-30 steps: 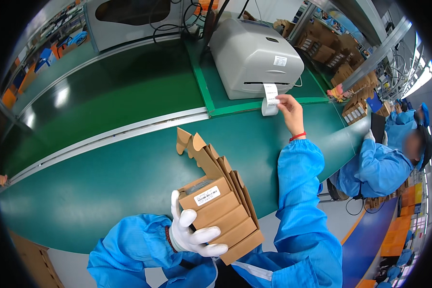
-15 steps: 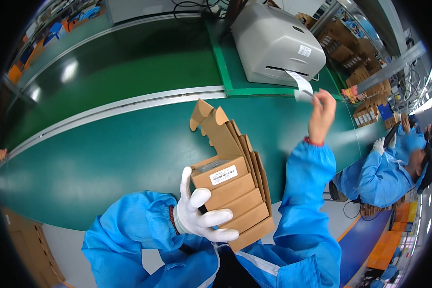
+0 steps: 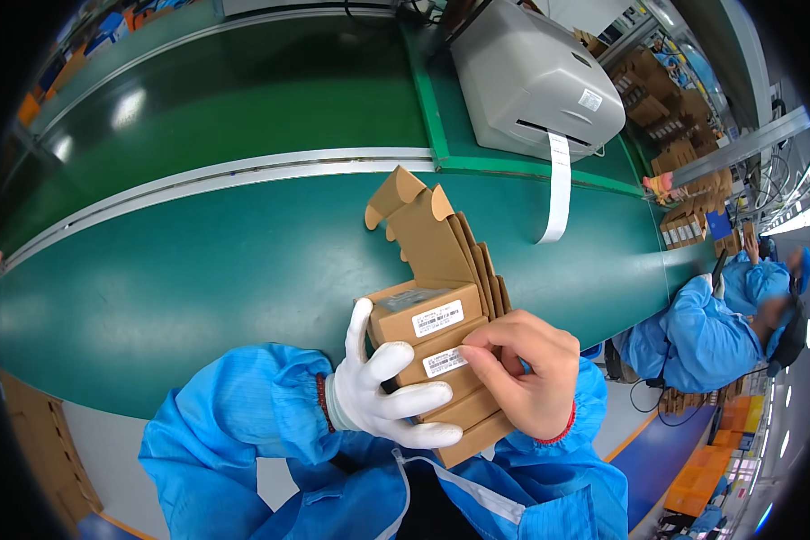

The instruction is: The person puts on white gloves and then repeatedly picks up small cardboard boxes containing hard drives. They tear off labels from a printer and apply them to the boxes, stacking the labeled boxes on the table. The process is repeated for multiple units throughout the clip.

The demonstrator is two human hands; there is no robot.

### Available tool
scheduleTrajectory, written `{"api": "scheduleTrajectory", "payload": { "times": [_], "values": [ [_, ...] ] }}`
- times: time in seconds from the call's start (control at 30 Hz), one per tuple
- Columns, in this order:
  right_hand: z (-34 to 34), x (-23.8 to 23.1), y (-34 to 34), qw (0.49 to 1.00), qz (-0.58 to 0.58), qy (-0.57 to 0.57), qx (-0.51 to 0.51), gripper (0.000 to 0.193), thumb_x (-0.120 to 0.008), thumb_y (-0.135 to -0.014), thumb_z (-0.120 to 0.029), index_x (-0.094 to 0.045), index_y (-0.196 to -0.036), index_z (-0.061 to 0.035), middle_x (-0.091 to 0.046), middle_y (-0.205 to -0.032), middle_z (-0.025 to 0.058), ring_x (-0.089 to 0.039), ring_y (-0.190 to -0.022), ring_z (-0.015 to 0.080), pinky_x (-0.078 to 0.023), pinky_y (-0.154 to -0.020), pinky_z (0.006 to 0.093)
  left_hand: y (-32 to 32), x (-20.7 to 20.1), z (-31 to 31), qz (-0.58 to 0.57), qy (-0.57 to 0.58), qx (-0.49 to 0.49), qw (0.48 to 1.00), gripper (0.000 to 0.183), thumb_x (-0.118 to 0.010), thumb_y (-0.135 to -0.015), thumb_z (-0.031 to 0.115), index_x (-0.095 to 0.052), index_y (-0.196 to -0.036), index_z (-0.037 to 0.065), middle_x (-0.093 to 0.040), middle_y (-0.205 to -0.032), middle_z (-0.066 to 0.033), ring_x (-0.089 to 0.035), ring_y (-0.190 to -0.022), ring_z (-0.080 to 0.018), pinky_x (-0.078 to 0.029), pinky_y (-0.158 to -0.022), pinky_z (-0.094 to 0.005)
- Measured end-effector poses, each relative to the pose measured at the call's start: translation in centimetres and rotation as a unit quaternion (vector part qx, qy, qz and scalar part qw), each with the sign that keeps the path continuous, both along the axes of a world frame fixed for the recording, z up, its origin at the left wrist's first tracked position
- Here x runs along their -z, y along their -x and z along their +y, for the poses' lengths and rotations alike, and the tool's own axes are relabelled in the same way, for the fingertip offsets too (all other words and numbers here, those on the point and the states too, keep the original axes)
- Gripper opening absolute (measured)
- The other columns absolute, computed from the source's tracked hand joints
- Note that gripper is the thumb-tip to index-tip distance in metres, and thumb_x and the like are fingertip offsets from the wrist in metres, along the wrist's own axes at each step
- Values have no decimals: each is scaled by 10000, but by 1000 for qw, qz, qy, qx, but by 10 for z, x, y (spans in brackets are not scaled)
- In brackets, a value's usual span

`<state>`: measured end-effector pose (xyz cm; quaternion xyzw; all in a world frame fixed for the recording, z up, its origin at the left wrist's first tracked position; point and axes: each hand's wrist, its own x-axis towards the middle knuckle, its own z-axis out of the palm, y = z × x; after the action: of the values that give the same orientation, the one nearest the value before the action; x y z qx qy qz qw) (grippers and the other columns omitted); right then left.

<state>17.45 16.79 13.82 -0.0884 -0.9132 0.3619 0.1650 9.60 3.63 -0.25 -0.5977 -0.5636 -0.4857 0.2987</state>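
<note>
My left hand, in a white glove, is wrapped round the left side of a stack of small brown cardboard boxes with open lids. The uppermost box bears a white label and has something in clear plastic showing inside. On the box below lies a second white label. My bare right hand pinches that label's right end between thumb and forefinger, against the box front. The stack is held over the near edge of the green table.
A grey label printer stands at the back right, a white label strip hanging from its slot. A metal rail edges the green conveyor belt. To the right sits a co-worker in blue, near more cardboard boxes.
My right hand has come from the printer's slot to the stack, bringing a label onto the second box. The label strip now hangs longer and free. My left hand keeps its hold.
</note>
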Motion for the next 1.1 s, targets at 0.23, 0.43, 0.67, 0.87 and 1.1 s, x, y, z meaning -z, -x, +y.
{"api": "scheduleTrajectory", "payload": {
  "times": [0.23,0.43,0.67,0.87,1.1],
  "values": [
    [-2,1,1,1000,-2,-30,10,95,-684,-692,8,-619,-760,-8,-598,-684,93,-585,-539,197,-451,-470,263,-1,1,0,-6,0,4,1000,426,-571,-780,339,-415,-1164,437,-380,-1220,59,-258,-1256,-299,-156,-930,-758],
    [-3,2,2,998,-6,-63,11,92,-690,-689,-8,-619,-745,-20,-593,-681,84,-585,-529,202,-455,-467,272,-1,2,-1,-4,6,2,1000,421,-567,-779,335,-415,-1156,444,-373,-1221,61,-257,-1252,-303,-160,-928,-759],
    [-2,1,4,988,-16,-153,14,226,-742,-650,-127,-587,-802,-63,-549,-628,63,-561,-503,227,-449,-457,305,1,0,-1,13,7,-1,1000,442,-583,-763,323,-408,-1150,443,-364,-1217,50,-255,-1245,-316,-184,-918,-758],
    [18,-6,7,989,-6,-150,4,306,-749,-628,-151,-577,-866,-65,-545,-751,77,-566,-582,235,-447,-486,303,0,3,0,9,-1,-11,1000,479,-606,-754,330,-386,-1167,437,-359,-1226,37,-234,-1260,-324,-188,-911,-762],
    [134,23,32,985,130,-64,89,268,-585,-743,33,-552,-1004,-15,-536,-1008,115,-566,-772,173,-455,-658,277,2,2,3,21,-2,-7,1000,486,-615,-757,348,-381,-1177,422,-347,-1242,22,-205,-1286,-331,-208,-885,-766]
  ]
}}
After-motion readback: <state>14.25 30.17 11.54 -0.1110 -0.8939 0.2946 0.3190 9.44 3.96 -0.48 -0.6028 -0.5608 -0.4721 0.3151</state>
